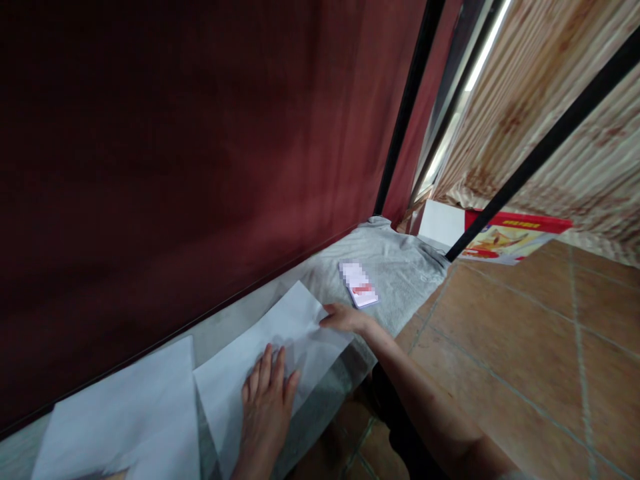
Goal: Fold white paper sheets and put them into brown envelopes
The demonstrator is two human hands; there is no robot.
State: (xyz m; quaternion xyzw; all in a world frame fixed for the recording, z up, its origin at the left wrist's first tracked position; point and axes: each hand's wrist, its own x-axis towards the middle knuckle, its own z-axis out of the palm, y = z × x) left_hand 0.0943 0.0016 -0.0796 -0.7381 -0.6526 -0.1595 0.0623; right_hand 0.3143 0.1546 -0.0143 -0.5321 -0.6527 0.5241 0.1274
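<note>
My left hand (267, 397) lies flat, fingers together and stretched out, on a large white sheet of paper (280, 333) spread over a grey cloth surface (400, 273). My right hand (345, 318) pinches the sheet's right edge, fingers closed on the paper. A second white sheet (125, 413) lies to the left, partly under the first. A small white card with red print (359, 285) rests on the grey cloth just beyond my right hand.
A dark red curtain (200, 147) hangs along the back of the surface. Black frame poles (407, 100) stand at the corner. A red and white printed box (505, 237) leans by a striped curtain (550, 87). Brown tiled floor (525, 347) lies to the right.
</note>
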